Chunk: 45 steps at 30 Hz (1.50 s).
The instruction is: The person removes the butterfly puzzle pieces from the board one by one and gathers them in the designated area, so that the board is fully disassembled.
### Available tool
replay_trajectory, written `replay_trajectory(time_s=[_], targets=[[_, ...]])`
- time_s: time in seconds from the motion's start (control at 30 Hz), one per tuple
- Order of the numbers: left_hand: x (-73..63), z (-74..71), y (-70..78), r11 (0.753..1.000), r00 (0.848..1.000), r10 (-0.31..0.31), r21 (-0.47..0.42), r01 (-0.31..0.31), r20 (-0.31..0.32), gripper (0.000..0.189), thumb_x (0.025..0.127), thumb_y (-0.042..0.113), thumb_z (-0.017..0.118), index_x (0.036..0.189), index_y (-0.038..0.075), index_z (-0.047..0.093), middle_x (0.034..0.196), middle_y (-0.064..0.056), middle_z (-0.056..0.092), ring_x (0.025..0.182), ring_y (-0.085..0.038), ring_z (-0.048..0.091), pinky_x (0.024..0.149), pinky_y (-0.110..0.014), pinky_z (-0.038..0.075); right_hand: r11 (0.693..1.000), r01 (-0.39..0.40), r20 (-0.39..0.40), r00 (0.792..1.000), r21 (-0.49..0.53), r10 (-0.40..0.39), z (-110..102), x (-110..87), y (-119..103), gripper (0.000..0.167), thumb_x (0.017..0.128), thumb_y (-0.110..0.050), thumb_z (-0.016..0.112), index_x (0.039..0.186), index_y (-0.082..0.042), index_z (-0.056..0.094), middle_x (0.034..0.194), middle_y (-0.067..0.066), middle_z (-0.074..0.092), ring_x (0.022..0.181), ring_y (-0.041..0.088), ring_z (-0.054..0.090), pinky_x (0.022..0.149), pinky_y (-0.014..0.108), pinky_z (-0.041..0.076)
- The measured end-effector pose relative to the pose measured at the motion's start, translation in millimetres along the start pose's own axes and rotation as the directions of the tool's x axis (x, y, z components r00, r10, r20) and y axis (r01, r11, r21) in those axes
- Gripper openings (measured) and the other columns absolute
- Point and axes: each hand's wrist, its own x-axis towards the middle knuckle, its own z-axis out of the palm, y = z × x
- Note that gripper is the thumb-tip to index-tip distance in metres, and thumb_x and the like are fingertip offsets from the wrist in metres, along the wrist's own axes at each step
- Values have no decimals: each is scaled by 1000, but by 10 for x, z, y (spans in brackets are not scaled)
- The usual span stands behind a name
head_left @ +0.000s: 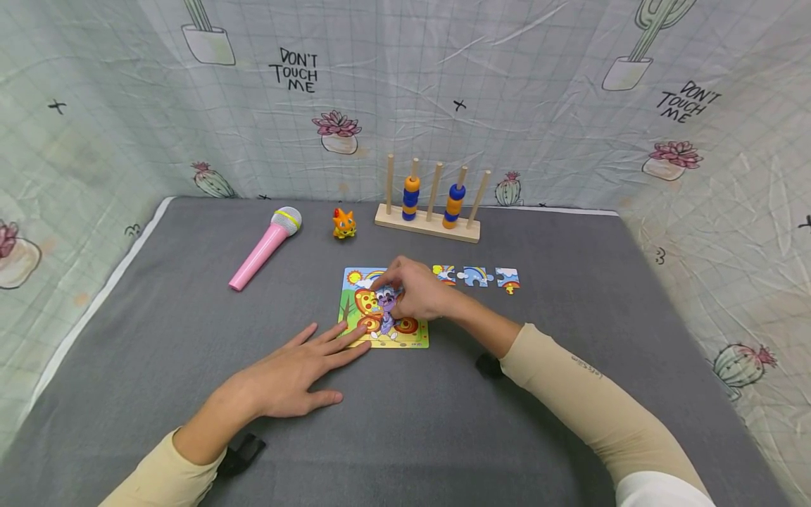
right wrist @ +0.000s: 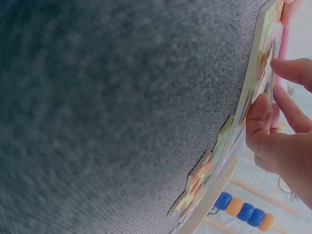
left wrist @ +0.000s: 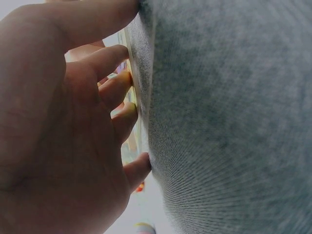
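Observation:
A colourful jigsaw puzzle [head_left: 415, 341] with a butterfly picture lies flat on the dark cloth. My left hand [head_left: 298, 377] is spread out, its fingertips resting on the puzzle's lower left part and the thumb on the cloth. Above the picture, my right hand [head_left: 415, 289] pinches a thin puzzle piece [right wrist: 273, 73], seen nearly edge-on in the right wrist view; its printed face is mostly hidden by the fingers. Three loose pieces lie in a row to the right of the puzzle: a partly covered one [head_left: 445, 274], a rainbow one [head_left: 475, 276] and a cloud one [head_left: 508, 279].
Behind the puzzle stands a wooden peg rack [head_left: 427, 224] with blue and orange beads on two pegs. A small orange toy figure [head_left: 344, 224] stands left of it. A pink toy microphone [head_left: 266, 250] lies farther left. Printed fabric [head_left: 405, 84] hangs behind the table.

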Motion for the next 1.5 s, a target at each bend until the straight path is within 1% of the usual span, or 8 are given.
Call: replay_trajectory(time_s=[0.23, 0.43, 0.6, 0.7, 0.93, 1.07, 1.27, 1.5], targets=[[8, 2, 5, 1000, 1000, 1, -6, -1, -2, 82, 97, 35, 74, 166, 26, 31, 176, 5, 17, 162, -32, 19, 124, -70, 17, 999, -43, -13, 999, 17, 44, -19, -36, 9, 49, 78, -4, 82, 125, -17, 76, 119, 5, 60, 107, 21, 56, 88, 32, 48], [9, 11, -1, 1000, 1000, -4, -6, 4, 0, 82, 97, 35, 74, 166, 26, 30, 176, 5, 16, 162, -31, 18, 125, -70, 16, 996, -65, -30, 997, 59, 67, -42, -70, 42, 50, 77, -5, 83, 125, -19, 76, 124, 6, 58, 109, 21, 57, 87, 33, 49], [15, 11, 0, 1000, 1000, 0, -8, 0, 1, 82, 97, 36, 73, 166, 26, 29, 176, 5, 16, 162, -31, 18, 125, -70, 16, 997, -65, -43, 997, 50, 68, -54, -101, 83, 49, 78, -5, 83, 125, -19, 76, 127, 7, 59, 109, 23, 58, 87, 34, 49], [12, 13, -2, 1000, 1000, 3, -8, -3, -4, 82, 97, 36, 73, 166, 26, 29, 176, 5, 16, 162, -32, 19, 125, -70, 16, 996, -67, -48, 996, 50, 70, -63, -129, 117, 48, 79, -5, 82, 124, -20, 76, 127, 6, 60, 109, 22, 58, 86, 34, 49], [-1, 15, 1, 1000, 1000, -1, -6, 1, -4, 82, 98, 36, 73, 166, 28, 28, 176, 5, 16, 162, -32, 19, 124, -70, 17, 992, -61, -82, 994, 111, 71, -107, -223, 209, 46, 76, -4, 83, 120, -19, 78, 121, 7, 61, 104, 22, 59, 79, 31, 50], [-3, 17, 8, 1000, 1000, 0, 3, 0, -8, 82, 98, 37, 72, 166, 28, 29, 176, 5, 16, 162, -31, 19, 125, -70, 17, 987, -66, -100, 992, 146, 81, -140, -294, 262, 46, 76, -3, 83, 120, -17, 79, 120, 8, 61, 102, 23, 60, 78, 28, 52], [-5, 14, 17, 1000, 1000, -10, 8, 10, -7, 81, 98, 38, 71, 166, 28, 28, 176, 7, 16, 162, -30, 18, 126, -68, 15, 969, -85, -108, 988, 233, 113, -207, -432, 324, 45, 78, 0, 80, 121, -15, 78, 124, 11, 59, 96, 27, 61, 76, 29, 53], [-5, 16, 21, 1000, 1000, 3, 10, -3, -24, 82, 97, 36, 73, 166, 26, 30, 175, 5, 19, 161, -32, 20, 125, -69, 16, 970, -96, -146, 981, 224, 131, -274, -587, 416, 46, 78, 2, 79, 121, -14, 78, 125, 10, 61, 95, 27, 61, 75, 31, 53]])
